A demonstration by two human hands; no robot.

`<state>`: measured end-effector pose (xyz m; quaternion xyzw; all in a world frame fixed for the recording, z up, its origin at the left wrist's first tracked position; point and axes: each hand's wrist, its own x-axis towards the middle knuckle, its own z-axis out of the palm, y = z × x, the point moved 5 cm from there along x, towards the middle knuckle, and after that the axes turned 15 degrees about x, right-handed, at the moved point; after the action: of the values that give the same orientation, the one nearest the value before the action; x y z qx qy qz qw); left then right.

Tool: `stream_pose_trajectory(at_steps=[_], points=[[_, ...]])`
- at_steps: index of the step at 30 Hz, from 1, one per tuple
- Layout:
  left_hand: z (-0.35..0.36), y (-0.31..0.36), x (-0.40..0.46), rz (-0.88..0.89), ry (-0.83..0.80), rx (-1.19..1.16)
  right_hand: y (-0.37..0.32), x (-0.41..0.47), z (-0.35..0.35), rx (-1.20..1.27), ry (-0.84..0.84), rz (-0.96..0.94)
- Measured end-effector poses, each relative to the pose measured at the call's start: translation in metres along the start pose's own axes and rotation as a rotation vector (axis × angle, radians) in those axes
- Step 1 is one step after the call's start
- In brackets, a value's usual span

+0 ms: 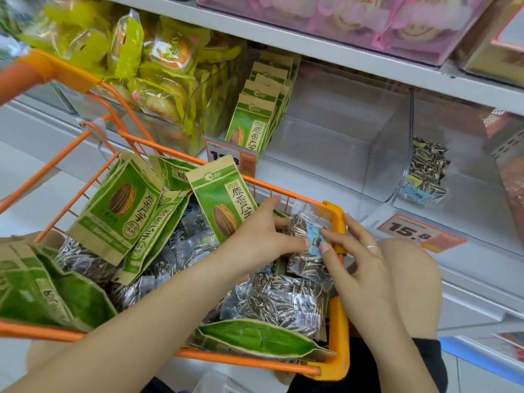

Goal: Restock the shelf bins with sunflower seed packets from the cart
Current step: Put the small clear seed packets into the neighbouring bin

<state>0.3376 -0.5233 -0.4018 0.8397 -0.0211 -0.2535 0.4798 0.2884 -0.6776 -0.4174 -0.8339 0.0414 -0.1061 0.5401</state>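
An orange cart (338,222) holds several green sunflower seed packets (119,211) and clear seed packets (280,302). Both hands meet at the cart's far right corner on one clear seed packet (304,266) with a blue label. My left hand (261,234) reaches across the cart and pinches it from the left, partly covering an upright green packet (224,199). My right hand (360,262) pinches its label from the right. On the shelf, one bin (259,114) holds a row of green packets, and another bin (465,182) holds a lone clear seed packet (428,171).
A transparent bin (340,131) stands between the two seed bins. Price tags (411,231) hang on the shelf edge. Yellow snack bags (158,66) fill the bin to the left, and pink items (354,15) sit on the shelf above. My knee is under the right hand.
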Motion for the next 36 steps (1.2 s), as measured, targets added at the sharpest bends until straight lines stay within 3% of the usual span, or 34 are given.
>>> stream_pose_trajectory(at_steps=[5,10,12,14,17,20,23,27,30,36], points=[[-0.002,-0.002,0.000,0.006,-0.073,-0.206,-0.003,-0.004,0.007,0.131,0.000,0.017],[-0.019,0.015,-0.011,0.174,-0.112,-0.357,-0.007,-0.005,0.006,0.248,0.019,0.053],[-0.026,0.016,-0.013,0.241,-0.114,-0.208,-0.011,-0.006,0.003,0.417,0.056,0.054],[-0.033,0.013,-0.015,0.290,-0.134,0.145,-0.007,-0.006,0.001,0.551,0.114,0.094],[-0.026,0.001,-0.024,0.326,-0.310,0.665,0.000,-0.004,-0.009,0.683,0.216,0.139],[-0.009,-0.011,-0.031,0.337,-0.431,0.954,-0.004,0.000,-0.020,0.677,0.233,0.147],[-0.003,-0.014,-0.029,0.336,-0.403,1.018,-0.005,0.001,-0.019,0.735,0.196,0.184],[-0.018,-0.013,-0.027,0.313,-0.394,0.933,-0.002,0.004,-0.009,0.869,0.145,0.284],[-0.048,-0.002,-0.032,0.339,-0.286,0.681,-0.013,0.010,-0.008,0.808,0.078,0.268],[-0.105,0.040,-0.049,0.611,0.316,0.259,-0.027,0.022,0.013,0.819,-0.065,0.314]])
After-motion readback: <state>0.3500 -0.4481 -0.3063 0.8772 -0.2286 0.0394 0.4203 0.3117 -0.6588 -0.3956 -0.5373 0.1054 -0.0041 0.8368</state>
